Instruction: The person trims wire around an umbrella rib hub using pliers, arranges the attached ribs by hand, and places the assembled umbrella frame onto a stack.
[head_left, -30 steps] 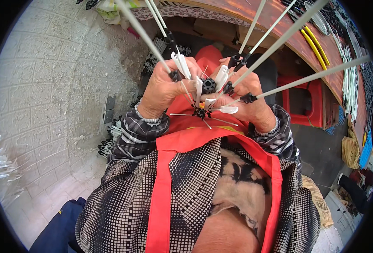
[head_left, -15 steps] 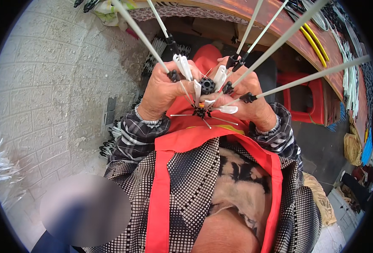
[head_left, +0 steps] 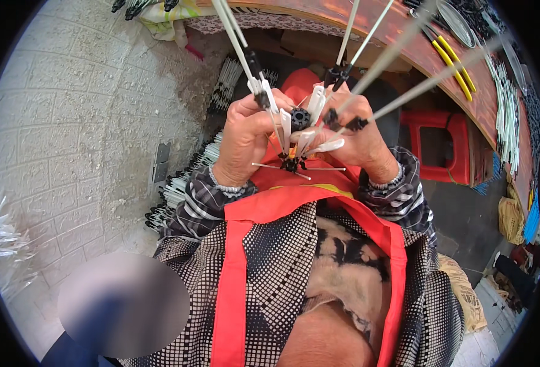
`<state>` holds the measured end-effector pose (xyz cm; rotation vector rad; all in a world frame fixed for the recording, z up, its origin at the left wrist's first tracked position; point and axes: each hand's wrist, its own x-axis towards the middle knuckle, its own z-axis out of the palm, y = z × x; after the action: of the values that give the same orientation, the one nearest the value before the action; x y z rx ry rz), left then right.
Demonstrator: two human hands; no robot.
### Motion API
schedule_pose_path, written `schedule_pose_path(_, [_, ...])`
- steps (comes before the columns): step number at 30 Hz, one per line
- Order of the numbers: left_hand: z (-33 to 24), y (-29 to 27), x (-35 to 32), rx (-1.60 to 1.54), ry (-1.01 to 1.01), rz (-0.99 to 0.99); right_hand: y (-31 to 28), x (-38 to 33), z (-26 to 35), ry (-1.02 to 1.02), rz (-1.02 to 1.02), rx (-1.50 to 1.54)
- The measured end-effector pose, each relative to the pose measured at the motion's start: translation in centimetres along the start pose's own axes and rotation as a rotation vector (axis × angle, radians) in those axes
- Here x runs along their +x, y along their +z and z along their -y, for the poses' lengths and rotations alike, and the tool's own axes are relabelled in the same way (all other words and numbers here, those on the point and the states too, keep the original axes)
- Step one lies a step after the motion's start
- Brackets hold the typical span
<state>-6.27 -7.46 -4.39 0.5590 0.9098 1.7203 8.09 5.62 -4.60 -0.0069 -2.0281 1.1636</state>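
Observation:
Between my two hands is an umbrella-like frame of long pale ribs with black joints. Its toothed black hub faces up, with white plastic pieces around it. My left hand is closed, thumb and fingers pinching the frame beside the hub's left side. On the other side, my right hand is closed round the frame, its thumb just below the hub; the fingertips are partly hidden. Below the hub, a small black cluster with thin white rods sits over my red apron.
A wooden table curves along the top right, bearing yellow-handled pliers and bundles of pale rods. Under it stands a red stool. Stacked rods with black ends lie by the white wall at left.
The two left ribs have swung right and closer together. The right ribs have shifted slightly left and are blurred. My left hand has moved slightly right and down; both hands keep their hold.

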Motion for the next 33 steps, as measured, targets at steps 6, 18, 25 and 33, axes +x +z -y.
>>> schedule_pose_path(6, [-0.2, 0.6, -1.3, -0.147, 0.033, -0.081, 0.0, 0.3, 0.6, 0.014, -0.085, -0.054])
schedule_pose_path(18, [-1.6, -1.1, -2.4, 0.104, -0.102, 0.223, -0.4, 0.8, 1.0, 0.079, 0.007, -0.105])
schedule_pose_path(25, [-0.7, -2.1, -1.7, 0.03, -0.064, 0.349, -0.1, 0.7, 1.4, 0.182, 0.007, -0.098])
schedule_pose_path(33, [0.8, 0.6, -1.1, 0.12, -0.027, 0.018, 0.2, 0.7, 1.8, 0.192, -0.052, -0.332])
